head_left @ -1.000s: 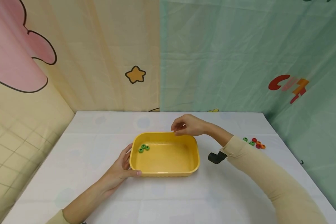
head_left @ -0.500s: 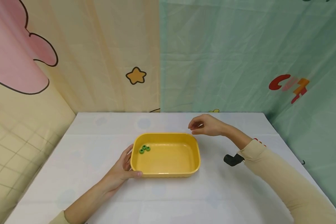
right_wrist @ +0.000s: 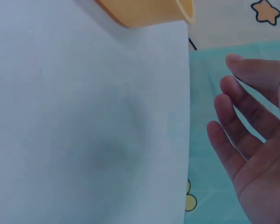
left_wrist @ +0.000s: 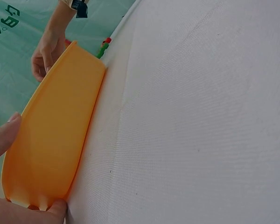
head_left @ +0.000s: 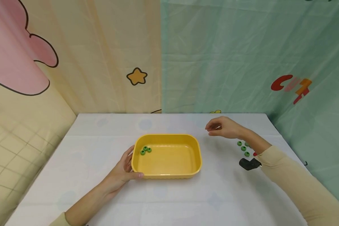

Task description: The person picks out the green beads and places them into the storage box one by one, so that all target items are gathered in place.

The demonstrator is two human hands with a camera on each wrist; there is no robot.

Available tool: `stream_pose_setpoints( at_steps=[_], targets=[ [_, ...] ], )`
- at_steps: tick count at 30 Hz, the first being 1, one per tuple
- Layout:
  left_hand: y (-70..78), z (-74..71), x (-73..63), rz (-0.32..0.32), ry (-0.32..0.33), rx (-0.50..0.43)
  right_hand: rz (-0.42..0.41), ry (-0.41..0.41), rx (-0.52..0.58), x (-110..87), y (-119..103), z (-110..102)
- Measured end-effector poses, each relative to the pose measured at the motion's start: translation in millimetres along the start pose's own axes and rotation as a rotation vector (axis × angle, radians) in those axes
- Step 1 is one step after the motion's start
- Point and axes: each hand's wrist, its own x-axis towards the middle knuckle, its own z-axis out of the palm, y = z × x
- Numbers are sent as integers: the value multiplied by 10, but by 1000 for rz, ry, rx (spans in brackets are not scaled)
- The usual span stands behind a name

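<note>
A yellow plastic tray (head_left: pixel 169 172) stands on the white table, with three green beads (head_left: pixel 145 150) inside at its left end. My left hand (head_left: pixel 126 168) grips the tray's left side, thumb over the front rim and fingers round the outer wall. The left wrist view shows the thumb and fingers against the tray's wall (left_wrist: pixel 56 126). My right hand (head_left: pixel 224 127) hangs above the table to the right of the tray. Its fingers are loosely bent, and the right wrist view shows nothing in the palm (right_wrist: pixel 266 172). Below the right wrist lie loose green beads (head_left: pixel 244 148).
A red bead (head_left: pixel 255 154) shows beside the right sleeve, which hides other beads. A black device (head_left: pixel 249 164) is strapped under the right wrist. Printed curtains (head_left: pixel 214 56) rise behind the table's far edge and at both sides.
My right hand has moved right, away from the tray's back rim, and its sleeve now covers the red and orange beads. The left hand, tray and three green beads inside stay put.
</note>
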Motion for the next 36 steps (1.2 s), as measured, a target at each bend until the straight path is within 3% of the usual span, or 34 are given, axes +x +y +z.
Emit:
stream_pose_setpoints(
  at_steps=[13,21,30,36],
  targets=[
    [7,4,-5,-3,8,4,59,87,-21,-434,312,-147],
    [-1,4,3,-5,6,-4,168,118,60,-751,554,-149],
    [-12,-5,3,4,0,-12,162,164,31,-1073,750,-155],
    [-11,2,4,4,-1,-22,204,187,24,-1248,870,-118]
  ],
)
